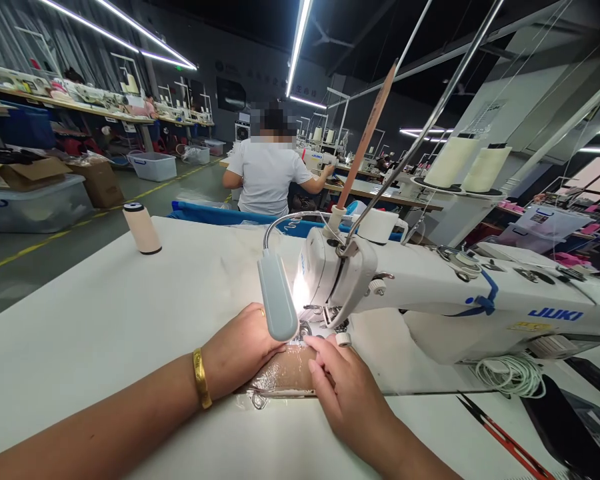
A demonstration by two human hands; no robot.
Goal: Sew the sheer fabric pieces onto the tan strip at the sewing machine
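My left hand (243,343), with a gold bangle (201,379) on the wrist, lies left of the needle area of a white JUKI sewing machine (435,277). A grey lamp head (277,297) hides most of its fingers. On the other side, my right hand (343,377) has its fingers curled and pressed together close to the presser foot (305,330). What they grip is too small to make out. Between my hands lies a shiny brown plate (285,370) with clear film on it.
A thread cone (143,230) stands on the white table (80,320) at the left. Red-handled tweezers (505,437), a coiled pale cord (510,377) and a black object (555,413) lie at the right. A co-worker (265,173) in a white shirt sits ahead.
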